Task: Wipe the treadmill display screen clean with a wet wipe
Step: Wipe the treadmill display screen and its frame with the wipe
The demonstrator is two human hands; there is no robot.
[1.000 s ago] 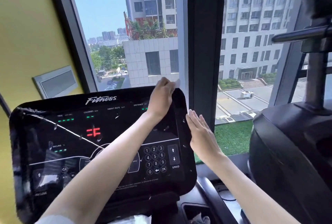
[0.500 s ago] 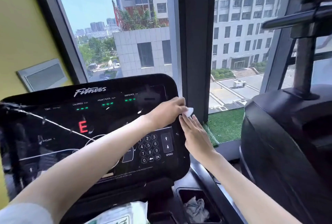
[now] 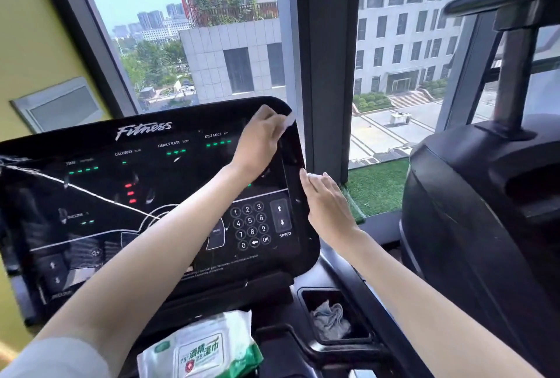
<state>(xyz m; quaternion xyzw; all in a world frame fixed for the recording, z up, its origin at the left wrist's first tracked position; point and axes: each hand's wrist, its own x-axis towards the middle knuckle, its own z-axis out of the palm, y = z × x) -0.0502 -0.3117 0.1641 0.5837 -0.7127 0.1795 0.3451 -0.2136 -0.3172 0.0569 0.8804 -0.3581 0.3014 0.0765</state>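
Fingers (image 3: pixel 274 126) of the left hand (image 3: pixel 257 147) curl round a white wet wipe (image 3: pixel 288 120), pressing it onto the top right corner of the treadmill display screen (image 3: pixel 145 195). Right hand (image 3: pixel 328 204) sits at the screen's right edge, fingers straight and close together, tips touching the black frame. Below that, a small black pocket (image 3: pixel 360 338) in the console holds one crumpled greyish wipe (image 3: pixel 330 318). To its left a white-and-green wipe pack (image 3: pixel 200 347) lies flat on the console ledge, label up. Screen itself is a wide black panel, long axis running left to right, face tilted back toward the person, keypad (image 3: pixel 250 226) at the right end. Yellow wall (image 3: pixel 36 44) on the left, big window (image 3: pixel 212 28) ahead with tower blocks outside, green turf strip (image 3: pixel 375 186) on the sill, another black machine (image 3: pixel 485 226) on the right.
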